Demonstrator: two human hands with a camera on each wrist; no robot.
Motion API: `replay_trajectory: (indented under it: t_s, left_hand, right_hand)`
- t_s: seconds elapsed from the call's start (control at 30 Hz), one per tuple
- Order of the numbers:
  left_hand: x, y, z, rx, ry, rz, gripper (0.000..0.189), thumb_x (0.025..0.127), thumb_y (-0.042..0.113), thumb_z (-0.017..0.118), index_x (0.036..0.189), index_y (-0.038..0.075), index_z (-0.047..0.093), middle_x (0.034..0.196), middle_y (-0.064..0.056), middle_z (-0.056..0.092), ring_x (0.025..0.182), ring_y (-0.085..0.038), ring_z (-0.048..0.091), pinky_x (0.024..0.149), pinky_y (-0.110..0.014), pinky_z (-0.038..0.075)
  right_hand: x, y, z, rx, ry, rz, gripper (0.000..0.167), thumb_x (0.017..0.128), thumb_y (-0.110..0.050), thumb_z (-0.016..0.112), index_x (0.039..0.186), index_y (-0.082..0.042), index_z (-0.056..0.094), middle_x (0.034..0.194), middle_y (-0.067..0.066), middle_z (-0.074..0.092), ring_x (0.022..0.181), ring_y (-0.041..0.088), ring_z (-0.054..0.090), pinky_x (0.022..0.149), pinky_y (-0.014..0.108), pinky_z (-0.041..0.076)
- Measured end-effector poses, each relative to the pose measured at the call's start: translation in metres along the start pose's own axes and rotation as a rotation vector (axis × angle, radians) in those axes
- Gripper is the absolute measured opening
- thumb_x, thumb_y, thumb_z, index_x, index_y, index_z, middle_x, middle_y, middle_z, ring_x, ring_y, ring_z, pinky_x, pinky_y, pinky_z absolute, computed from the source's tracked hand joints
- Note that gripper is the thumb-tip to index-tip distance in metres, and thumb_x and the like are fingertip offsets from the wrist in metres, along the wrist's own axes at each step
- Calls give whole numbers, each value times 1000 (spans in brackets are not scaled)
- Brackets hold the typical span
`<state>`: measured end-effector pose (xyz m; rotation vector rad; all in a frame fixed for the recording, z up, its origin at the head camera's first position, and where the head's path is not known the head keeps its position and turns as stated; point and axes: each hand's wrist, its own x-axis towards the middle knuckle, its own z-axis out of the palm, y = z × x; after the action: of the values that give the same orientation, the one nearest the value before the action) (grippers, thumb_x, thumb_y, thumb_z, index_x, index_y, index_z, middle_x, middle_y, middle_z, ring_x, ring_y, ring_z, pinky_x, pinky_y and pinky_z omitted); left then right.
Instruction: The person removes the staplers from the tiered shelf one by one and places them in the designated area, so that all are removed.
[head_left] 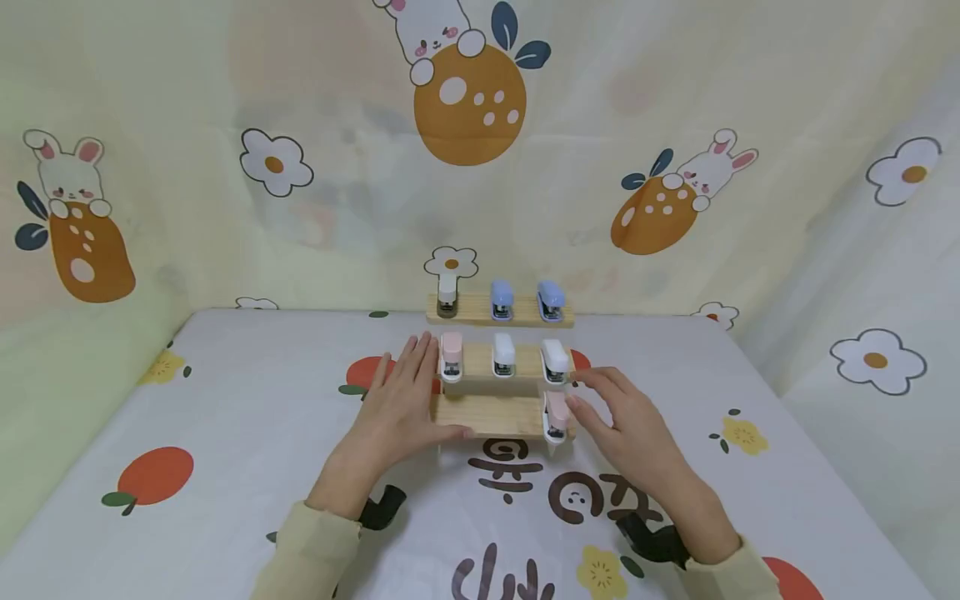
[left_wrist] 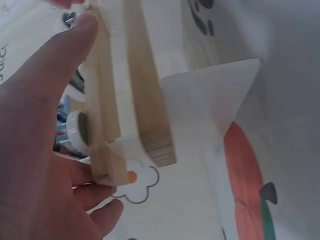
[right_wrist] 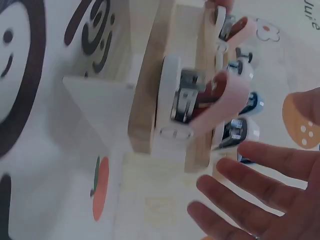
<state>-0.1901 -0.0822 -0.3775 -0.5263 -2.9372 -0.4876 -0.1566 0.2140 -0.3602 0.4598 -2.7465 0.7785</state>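
A stepped wooden display rack [head_left: 487, 418] with translucent side supports [left_wrist: 210, 92] stands before me, holding several mini staplers. On its lowest board, a pink stapler [head_left: 556, 414] sits at the right end. The middle board carries a pink stapler [head_left: 452, 354] and two white staplers [head_left: 504, 353]. My left hand [head_left: 397, 417] lies at the rack's left end, fingers extended and thumb along the lowest board. In the left wrist view its fingertips meet the end of a wooden board [left_wrist: 102, 160]. My right hand [head_left: 637, 425] is beside the rack's right end, fingers spread, holding nothing.
On the rear board [head_left: 475, 310] stand one white-topped stapler [head_left: 447, 292] and two blue staplers [head_left: 551, 300]. A printed cloth [head_left: 247, 417] covers the table, and a patterned curtain [head_left: 337, 233] hangs behind the rack.
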Motion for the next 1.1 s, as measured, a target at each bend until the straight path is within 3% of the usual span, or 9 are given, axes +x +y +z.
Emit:
replay_trajectory:
  t_s: [0.17,0.43,0.57,0.83,1.1]
  left_hand:
    - [1,0,-1,21,7,7,132,66,74,76,159,4,13,167,-12,11,155,-29,11,125,-54,11]
    - [4,-1,-2,64,16,2,135,64,69,81,158,1,13,167,-14,12,155,-30,11,125,-54,13]
    - [4,-1,-2,75,19,1,135,63,68,82,158,0,14,167,-14,14,155,-30,13,124,-55,15]
    - [2,0,1,71,3,-5,135,63,68,82,158,1,13,167,-15,13,155,-30,13,125,-55,15]
    - [2,3,5,76,1,-3,134,63,68,82,158,1,14,167,-14,13,155,-30,13,124,-55,16]
  right_hand:
    - [3,-7,5,41,27,-39,35,99,-31,60,123,-7,66,122,7,62,104,23,60,80,41,54]
    - [3,-20,18,93,4,-46,36,90,-25,74,118,-4,68,119,9,59,101,23,65,85,41,60]
    - [1,-25,28,43,49,-47,44,82,-23,81,118,-1,67,121,14,57,89,20,61,72,31,58]
    - [-4,-27,44,-101,162,-59,47,74,-10,87,113,-2,62,121,19,55,88,30,66,72,40,61]
    - [-9,-30,43,-130,127,0,48,74,-4,84,116,-2,61,124,20,55,85,30,67,67,37,61]
